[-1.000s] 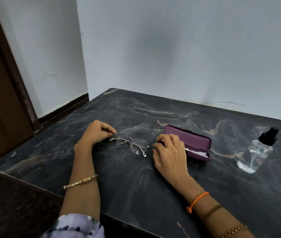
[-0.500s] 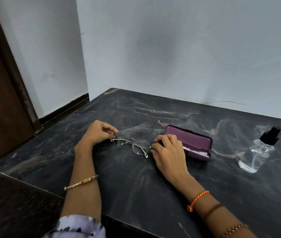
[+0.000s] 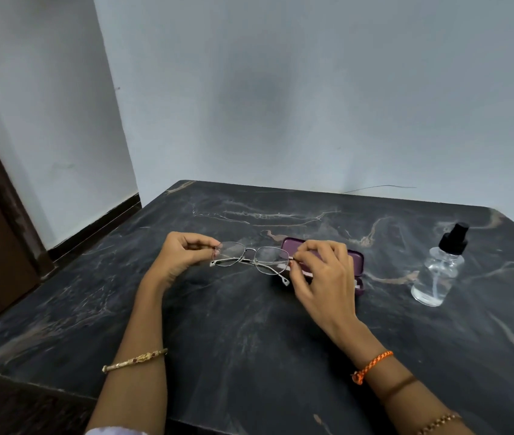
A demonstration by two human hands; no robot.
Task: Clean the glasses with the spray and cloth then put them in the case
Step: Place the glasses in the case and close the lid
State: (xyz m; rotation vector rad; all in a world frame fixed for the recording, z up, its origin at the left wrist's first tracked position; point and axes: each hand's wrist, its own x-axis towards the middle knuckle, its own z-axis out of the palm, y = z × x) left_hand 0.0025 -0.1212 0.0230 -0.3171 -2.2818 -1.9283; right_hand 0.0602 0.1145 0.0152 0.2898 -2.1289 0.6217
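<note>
From my head camera, my left hand (image 3: 183,257) and right hand (image 3: 321,274) each pinched one end of the glasses (image 3: 251,258), holding them just above the dark marble table (image 3: 249,340). The purple case (image 3: 354,262) lay behind my right hand, the spray bottle (image 3: 438,271) stood further right.
</note>
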